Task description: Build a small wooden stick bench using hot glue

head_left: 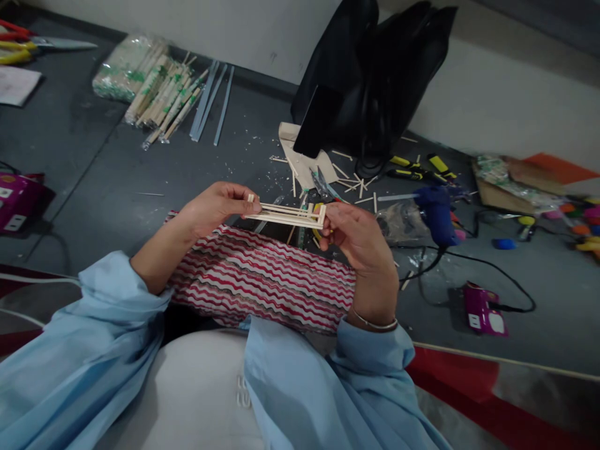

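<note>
A small frame of thin wooden sticks (285,217) is held level between both hands, above the near part of the table. My left hand (224,203) pinches its left end between thumb and fingers. At the other end, my right hand (352,228) grips the frame's right corner. Below the hands lies a cloth with red and white wavy stripes (262,272). Just beyond the frame are pliers or cutters (321,184), a piece of tan card (290,140) and several loose cut sticks (349,182).
A blue glue gun (435,215) with a black cord lies at right, near a purple box (485,309). Wrapped bundles of sticks (164,94) and grey strips (206,103) lie at back left. A black bag (370,81) stands against the wall. Scissors (60,44) lie far left.
</note>
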The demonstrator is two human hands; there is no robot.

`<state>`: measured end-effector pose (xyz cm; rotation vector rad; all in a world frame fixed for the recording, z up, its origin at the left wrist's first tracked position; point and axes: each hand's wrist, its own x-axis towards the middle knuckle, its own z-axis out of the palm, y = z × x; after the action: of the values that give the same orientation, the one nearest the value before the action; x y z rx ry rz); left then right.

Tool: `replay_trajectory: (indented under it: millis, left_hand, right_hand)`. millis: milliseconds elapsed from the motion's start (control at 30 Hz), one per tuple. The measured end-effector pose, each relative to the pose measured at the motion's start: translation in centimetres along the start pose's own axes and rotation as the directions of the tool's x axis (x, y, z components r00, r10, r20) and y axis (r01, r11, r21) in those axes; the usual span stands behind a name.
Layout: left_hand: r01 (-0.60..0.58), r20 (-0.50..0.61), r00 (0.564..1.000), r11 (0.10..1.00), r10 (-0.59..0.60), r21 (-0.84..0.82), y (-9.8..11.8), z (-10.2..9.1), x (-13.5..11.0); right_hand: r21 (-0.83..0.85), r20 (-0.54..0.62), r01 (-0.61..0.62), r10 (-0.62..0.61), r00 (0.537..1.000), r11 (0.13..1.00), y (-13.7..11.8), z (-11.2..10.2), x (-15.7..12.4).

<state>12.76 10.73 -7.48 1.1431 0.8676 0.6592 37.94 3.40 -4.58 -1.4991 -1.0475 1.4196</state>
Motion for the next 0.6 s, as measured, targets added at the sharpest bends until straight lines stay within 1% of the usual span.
replay_trajectory:
  millis: [200, 467, 600]
  left_hand:
    - [-0.008, 0.019, 1.0, 1.0, 0.007, 0.026, -0.09, 0.02, 0.07]
    - [0.001, 0.031, 1.0, 1.0, -0.001, -0.006, -0.3, -0.09, 0.19]
    - [0.002, 0.046, 0.999, 1.0, -0.001, -0.012, -0.4, -0.22, 0.28]
  right_hand:
    - [-0.088, -0.008, 0.039, -0.04, 0.999, 0.995, 0.29, 0.3, 0.05]
    - [-0.026, -0.078, 0.06, -0.062, 0.995, 0.998, 0.48, 0.93, 0.09]
    - [-0.02, -0.088, 0.063, -0.065, 0.994, 0.998, 0.55, 1.05, 0.11]
